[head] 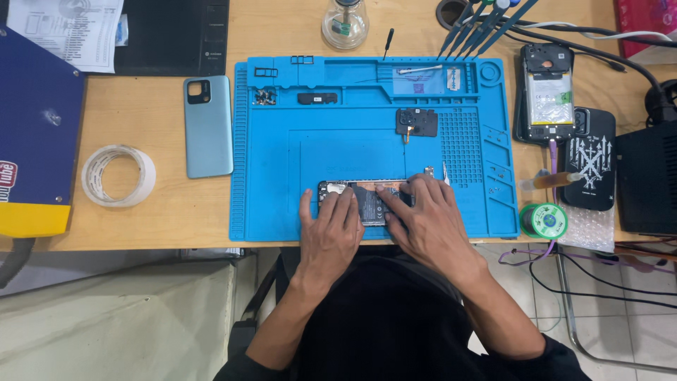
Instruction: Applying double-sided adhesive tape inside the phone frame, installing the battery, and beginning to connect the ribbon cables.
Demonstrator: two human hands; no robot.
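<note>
An opened phone point(369, 201) lies lengthwise near the front edge of the blue repair mat point(282, 141), its back off and the dark battery showing. My left hand point(330, 233) rests on its left half, fingers pressing the frame. Over its right half sits my right hand point(423, 226), fingertips on the battery and upper edge. Both hands hold the phone down on the mat. A small black inner cover plate point(417, 121) lies further back on the mat.
A light blue phone back cover point(208, 125) and a tape roll point(118, 176) lie left of the mat. Another opened phone point(548, 93), a black case point(589, 159), a solder spool point(544, 220) and cables sit right. A glass bottle point(345, 23) stands behind.
</note>
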